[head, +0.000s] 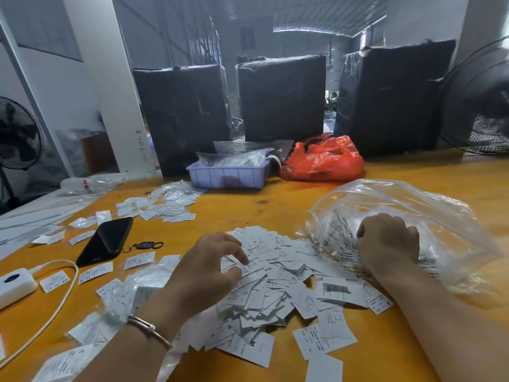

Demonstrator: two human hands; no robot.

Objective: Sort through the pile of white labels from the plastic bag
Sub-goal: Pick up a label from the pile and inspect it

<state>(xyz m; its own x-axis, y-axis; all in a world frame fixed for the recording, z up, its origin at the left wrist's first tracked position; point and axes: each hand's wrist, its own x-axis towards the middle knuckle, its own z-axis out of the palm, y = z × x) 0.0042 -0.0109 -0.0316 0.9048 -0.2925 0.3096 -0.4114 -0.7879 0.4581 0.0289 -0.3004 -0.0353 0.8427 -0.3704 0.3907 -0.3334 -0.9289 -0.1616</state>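
Note:
A loose pile of white labels (pixel 278 288) with size letters lies on the yellow table in front of me. My left hand (pixel 209 268), a bangle on its wrist, hovers over the pile's left side with fingers curled down, fingertips touching the labels. To the right lies a large clear plastic bag (pixel 407 213) with printed text. My right hand (pixel 388 241) is curled into a fist, gripping the bag's near edge beside the pile. Whether labels remain inside the bag is unclear.
A black phone (pixel 106 241) with a key fob, a white charger (pixel 13 285) and its cable lie at left among small bagged labels (pixel 165 205). A lilac tray (pixel 228 175), a red bag (pixel 322 158), black-wrapped bales (pixel 281 97) and a fan (pixel 482 100) stand behind.

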